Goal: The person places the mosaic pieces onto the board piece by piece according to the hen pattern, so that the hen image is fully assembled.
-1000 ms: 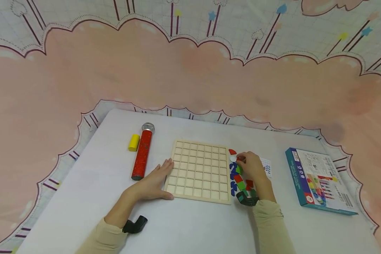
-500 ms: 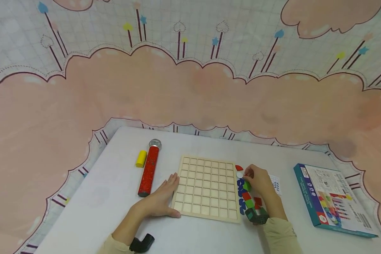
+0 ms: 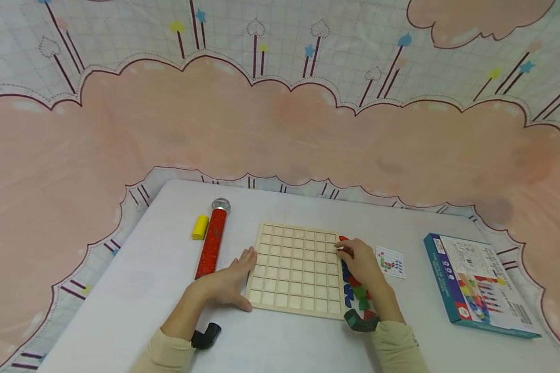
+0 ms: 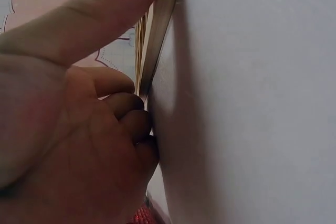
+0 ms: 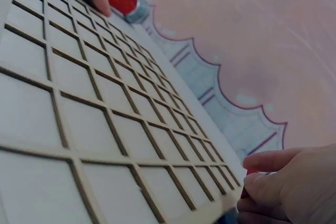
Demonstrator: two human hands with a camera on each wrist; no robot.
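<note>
A wooden grid board (image 3: 298,269) with bare square cells lies flat on the table. My left hand (image 3: 228,282) rests at its left edge, fingers straight and thumb spread toward the near corner; the left wrist view shows the palm of that hand (image 4: 68,124) beside the board's side. At the board's upper right edge, my right hand (image 3: 361,261) pinches a small red piece (image 5: 251,172) between thumb and finger. Its exact shape is hidden. Blue pieces (image 3: 348,294), green pieces (image 3: 360,296) and red ones lie along the board's right side, partly under the right hand and forearm.
A red microphone (image 3: 211,243) and a yellow cylinder (image 3: 199,227) lie left of the board. Right of my right hand is a small printed pattern card (image 3: 391,262). Farther right lies a flat box (image 3: 483,285). A patterned backdrop (image 3: 280,129) rises behind the table.
My right hand has moved left from the loose pieces to the board's right edge, uncovering more of the card. The left hand stays at the board. The head view has tilted.
</note>
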